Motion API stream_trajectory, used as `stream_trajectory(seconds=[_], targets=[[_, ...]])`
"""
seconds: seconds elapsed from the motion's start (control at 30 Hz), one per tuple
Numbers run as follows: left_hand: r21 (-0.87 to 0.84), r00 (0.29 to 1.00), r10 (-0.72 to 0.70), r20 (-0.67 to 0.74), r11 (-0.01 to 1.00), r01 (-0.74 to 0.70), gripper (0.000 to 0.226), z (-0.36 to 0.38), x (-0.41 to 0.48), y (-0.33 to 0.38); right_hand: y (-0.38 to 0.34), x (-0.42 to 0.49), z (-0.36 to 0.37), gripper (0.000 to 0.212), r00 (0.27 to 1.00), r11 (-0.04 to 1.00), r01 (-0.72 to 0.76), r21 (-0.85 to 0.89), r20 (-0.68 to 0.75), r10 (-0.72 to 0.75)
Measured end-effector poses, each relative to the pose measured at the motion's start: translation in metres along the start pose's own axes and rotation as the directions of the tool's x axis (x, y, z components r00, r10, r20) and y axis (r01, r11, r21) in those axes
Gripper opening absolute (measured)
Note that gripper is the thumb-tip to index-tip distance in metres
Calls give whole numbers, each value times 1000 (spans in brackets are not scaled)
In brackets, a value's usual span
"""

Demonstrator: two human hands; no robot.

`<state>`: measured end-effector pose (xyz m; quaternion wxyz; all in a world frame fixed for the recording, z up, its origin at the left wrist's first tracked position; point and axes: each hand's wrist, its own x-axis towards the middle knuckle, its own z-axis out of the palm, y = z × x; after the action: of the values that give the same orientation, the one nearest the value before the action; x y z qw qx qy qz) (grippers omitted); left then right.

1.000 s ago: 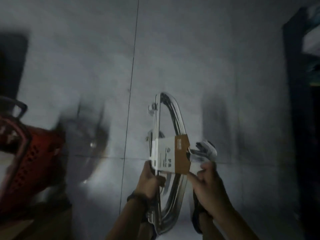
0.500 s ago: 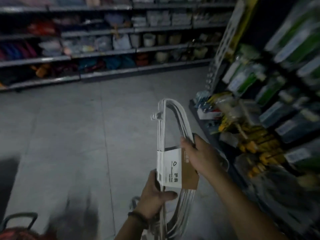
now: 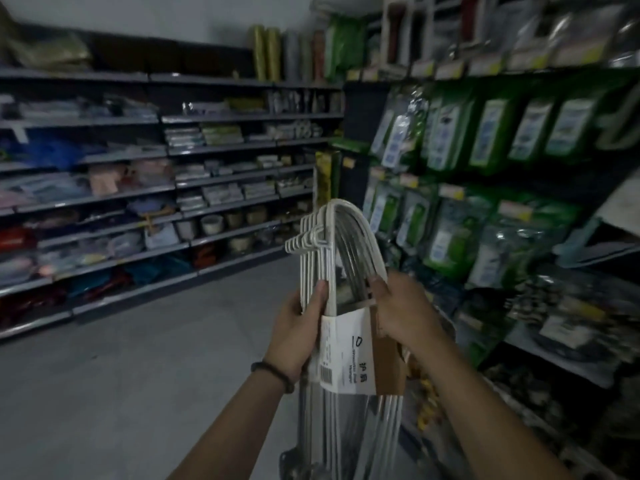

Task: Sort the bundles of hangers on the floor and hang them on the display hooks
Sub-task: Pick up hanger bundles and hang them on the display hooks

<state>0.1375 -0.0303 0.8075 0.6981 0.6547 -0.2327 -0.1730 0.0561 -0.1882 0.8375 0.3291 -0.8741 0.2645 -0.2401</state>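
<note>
A bundle of white hangers [image 3: 341, 244] stands upright in front of me, wrapped in a white and brown paper sleeve [image 3: 353, 355]. My left hand [image 3: 298, 327] grips the straight left edge of the bundle just above the sleeve. My right hand [image 3: 401, 310] grips the curved right side at the sleeve's top. More pale hangers [image 3: 346, 434] hang below the sleeve, blurred. No display hook can be made out in the blur on the right.
A display rack [image 3: 519, 209] of green and grey packets fills the right side, close to the bundle. Long grey shelves [image 3: 138, 202] of goods line the far left wall. Grey tiled floor [image 3: 121, 375] stretches between them.
My view rose from the floor and red basket to the shop shelves. The bundle came up with both hands on it, and my right hand moved from its hooks to the curved side.
</note>
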Motion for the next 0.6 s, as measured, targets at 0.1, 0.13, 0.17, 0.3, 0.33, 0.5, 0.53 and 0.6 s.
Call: stream_trajectory(seconds=[0.1, 0.13, 0.17, 0.3, 0.33, 0.5, 0.53, 0.6], targets=[[18, 1000, -1, 25, 1000, 1, 49, 63, 5, 20, 31, -2, -80, 47, 994, 1000, 24, -6, -104, -24], [16, 998, 37, 45, 999, -38, 48, 86, 6, 26, 42, -3, -107, 46, 990, 999, 27, -29, -138, -31], [37, 994, 90, 68, 995, -92, 43, 107, 8, 32, 53, -5, -132, 44, 984, 998, 29, -58, -173, -39], [154, 942, 280, 185, 938, -309, 13, 186, 12, 53, 96, -19, -228, 36, 951, 981, -29, -194, -308, -33], [203, 918, 321, 231, 907, -368, 16, 204, 15, 57, 106, -24, -250, 33, 941, 973, -63, -222, -339, -16], [412, 745, 424, 514, 640, -648, 27, 291, 37, 79, 145, -53, -361, 27, 870, 937, -212, -276, -489, 53], [427, 721, 436, 539, 597, -680, 27, 309, 44, 84, 150, -61, -381, 24, 856, 919, -253, -301, -512, 68], [366, 705, 437, 558, 633, -682, 22, 347, 56, 98, 161, -73, -419, 21, 822, 880, -337, -335, -560, 102]])
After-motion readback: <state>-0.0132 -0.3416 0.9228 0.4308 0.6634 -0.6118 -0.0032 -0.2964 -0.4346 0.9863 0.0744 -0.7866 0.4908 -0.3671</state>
